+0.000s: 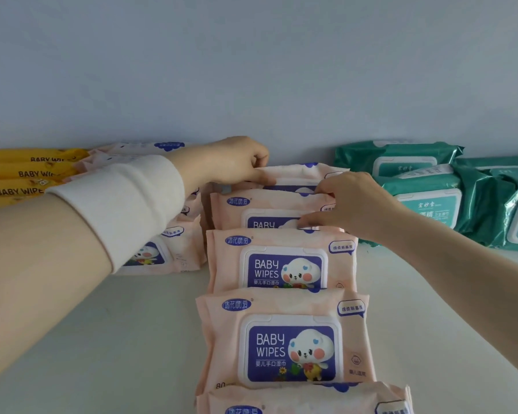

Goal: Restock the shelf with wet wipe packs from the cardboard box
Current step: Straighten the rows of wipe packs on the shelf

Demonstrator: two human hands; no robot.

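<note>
Under left hand (234,162), right hand (356,201), rear packs (293,174), pinched

Left hand (231,162): bare, seen from the back, with the knuckles showing.
Left cuff (132,207): white, soft, matte fabric; a wide, smooth band round the wrist, rounded at the edge next to the hand, with a shaded fold along its underside.
Left arm (42,264): behind the cuff a broad, pale, even surface runs to the picture's edge; whether this is bare forearm or a pale sleeve cannot be told.
Right hand (350,204): bare, seen from the back and thumb side.
Right arm (461,264): bare forearm from the wrist to the picture's right edge.
</note>
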